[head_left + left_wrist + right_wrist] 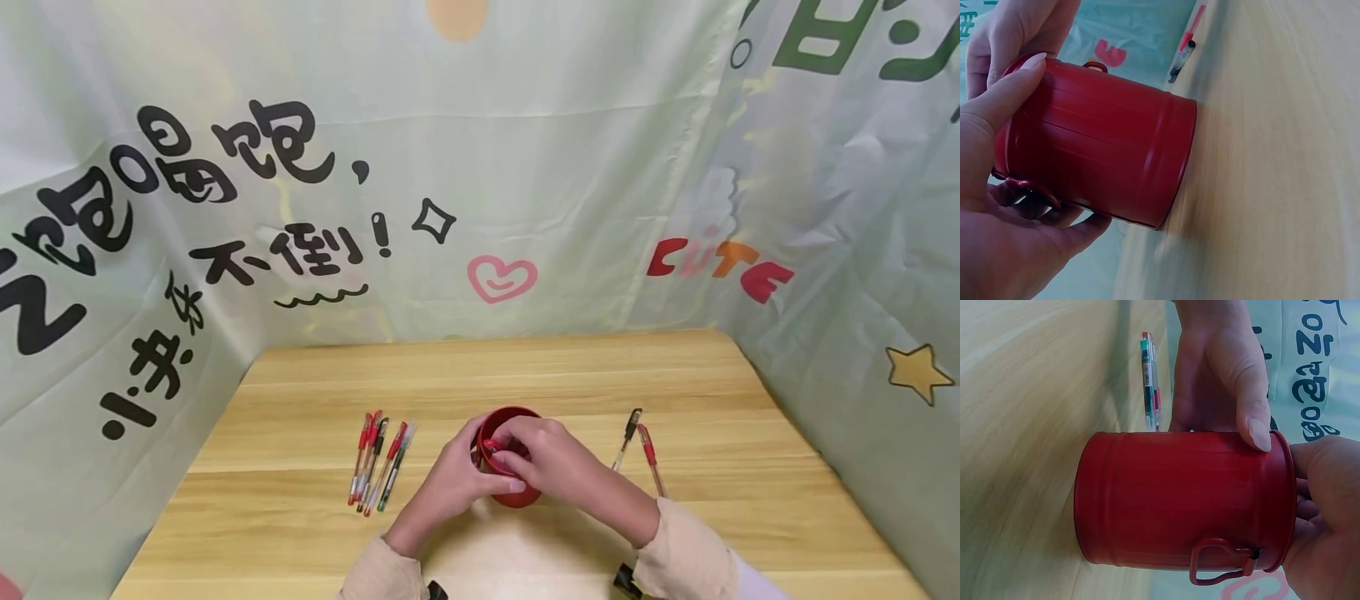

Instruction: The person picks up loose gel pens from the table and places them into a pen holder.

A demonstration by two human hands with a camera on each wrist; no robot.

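A red metal bucket-shaped cup (517, 498) with small side handles stands upright on the table. My left hand (453, 479) grips it from the left, thumb near the rim, as the left wrist view also shows on the cup (1104, 140). My right hand (547, 454) reaches over the rim, its fingers inside the mouth. A bright red pen end (491, 445) shows at those fingertips, pinched; the rest of this pen is hidden in the cup. In the right wrist view the cup wall (1172, 494) covers the right fingertips.
Several pens (378, 462) with red, black and green parts lie left of the cup. On the right lie a black-capped pen (632, 429) and a red-capped pen (648, 450). Printed cloth (465, 167) encloses the wooden table (495, 371) at the back and sides.
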